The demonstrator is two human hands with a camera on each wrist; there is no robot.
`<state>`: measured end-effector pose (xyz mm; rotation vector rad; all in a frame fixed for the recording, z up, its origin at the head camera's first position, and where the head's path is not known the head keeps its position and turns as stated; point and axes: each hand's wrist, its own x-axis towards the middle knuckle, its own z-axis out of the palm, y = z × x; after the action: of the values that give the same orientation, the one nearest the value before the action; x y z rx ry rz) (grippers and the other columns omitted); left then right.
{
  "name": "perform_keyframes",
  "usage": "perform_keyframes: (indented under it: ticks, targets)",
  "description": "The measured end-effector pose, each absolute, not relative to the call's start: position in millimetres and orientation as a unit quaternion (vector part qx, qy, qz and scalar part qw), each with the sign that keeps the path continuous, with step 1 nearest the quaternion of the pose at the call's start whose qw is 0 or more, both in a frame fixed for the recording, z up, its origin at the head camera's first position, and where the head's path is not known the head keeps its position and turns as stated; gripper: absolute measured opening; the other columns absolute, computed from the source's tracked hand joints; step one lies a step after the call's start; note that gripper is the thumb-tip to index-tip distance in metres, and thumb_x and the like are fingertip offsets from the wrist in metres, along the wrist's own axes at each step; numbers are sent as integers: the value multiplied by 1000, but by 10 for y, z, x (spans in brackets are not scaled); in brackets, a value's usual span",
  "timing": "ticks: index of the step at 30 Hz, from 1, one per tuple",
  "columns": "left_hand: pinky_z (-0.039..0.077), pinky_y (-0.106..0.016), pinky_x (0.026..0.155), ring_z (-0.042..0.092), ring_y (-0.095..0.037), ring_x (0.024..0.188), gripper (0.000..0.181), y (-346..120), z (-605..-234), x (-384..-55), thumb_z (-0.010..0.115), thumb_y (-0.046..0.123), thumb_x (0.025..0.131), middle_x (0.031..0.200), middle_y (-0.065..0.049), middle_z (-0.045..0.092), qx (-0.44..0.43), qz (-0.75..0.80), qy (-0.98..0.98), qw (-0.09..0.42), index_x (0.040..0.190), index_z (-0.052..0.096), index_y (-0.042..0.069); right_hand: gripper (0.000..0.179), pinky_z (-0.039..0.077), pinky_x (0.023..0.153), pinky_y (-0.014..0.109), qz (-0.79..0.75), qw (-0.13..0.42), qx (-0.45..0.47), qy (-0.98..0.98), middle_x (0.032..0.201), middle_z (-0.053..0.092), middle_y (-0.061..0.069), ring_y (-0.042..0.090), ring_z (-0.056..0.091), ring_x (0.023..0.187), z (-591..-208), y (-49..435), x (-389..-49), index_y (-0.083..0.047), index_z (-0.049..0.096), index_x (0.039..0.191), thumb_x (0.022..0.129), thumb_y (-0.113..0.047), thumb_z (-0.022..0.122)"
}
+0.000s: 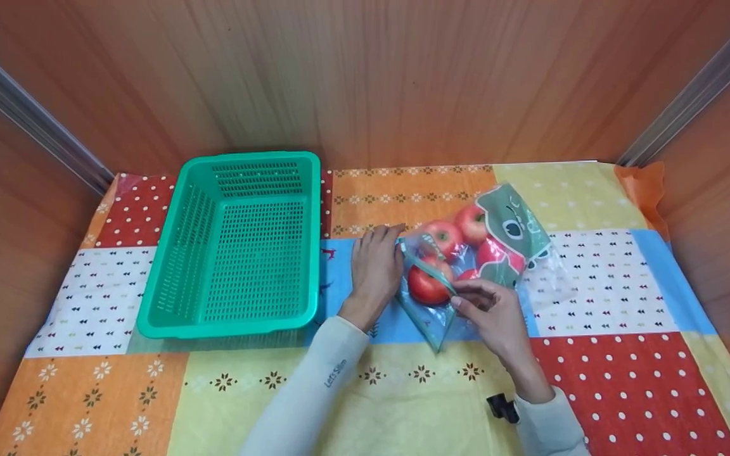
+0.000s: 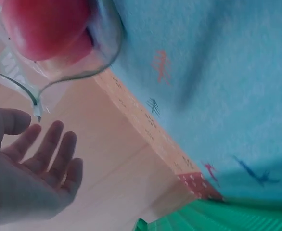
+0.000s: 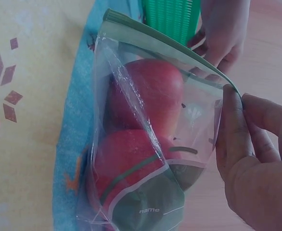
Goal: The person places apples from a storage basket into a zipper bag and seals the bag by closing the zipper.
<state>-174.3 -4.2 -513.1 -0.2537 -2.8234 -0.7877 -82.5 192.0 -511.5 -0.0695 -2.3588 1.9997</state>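
Observation:
A clear zip bag (image 1: pixel 511 218) with a green cartoon-animal print lies on the tablecloth, its mouth facing left and toward the person. Several red apples (image 1: pixel 428 283) sit inside it, seen through the plastic. My right hand (image 1: pixel 495 316) pinches the zip edge of the mouth between thumb and fingers. In the right wrist view, the green zip strip (image 3: pixel 165 41) runs from those fingers to the far corner. My left hand (image 1: pixel 374 266) is at the opposite corner of the mouth. Its fingers (image 2: pixel 49 144) are loosely bent and spread, right beside the bag's corner tip.
To the left stands a green plastic basket (image 1: pixel 313 253) with slotted walls and nothing inside. A patchwork tablecloth (image 1: pixel 263 411) covers the table. Wooden panels (image 1: pixel 365 82) rise at the back and both sides. A small black clip (image 1: pixel 502 408) is by the right sleeve.

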Motion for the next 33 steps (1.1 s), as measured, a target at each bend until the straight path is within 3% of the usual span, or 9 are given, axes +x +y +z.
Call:
perform_keyframes:
  ticks: [5,11,33]
  targets:
    - [50,-40,106,62,-25,123,42,-82,-5158,-1798,79,12,96,130,-6,70,-135,-181,-964,142,137,71,18,25,61,75,24,648,23,-20,-761,108,76,23,12,74,88,-5126,1918,-830,7,75,116,92,12,73]
    - [51,-38,106,62,-22,122,49,-110,-5244,-1872,91,18,85,131,-4,70,-185,-87,-958,204,132,75,23,25,61,76,24,650,23,-14,-759,109,76,23,12,74,89,-5134,1928,-821,7,75,116,92,13,72]
    - [54,-35,102,66,-18,111,29,-226,-5415,-2038,89,22,89,118,2,74,-286,43,-894,344,116,81,26,25,62,75,25,654,14,-30,-756,109,76,21,14,74,89,-5109,1932,-807,6,75,116,92,12,72]
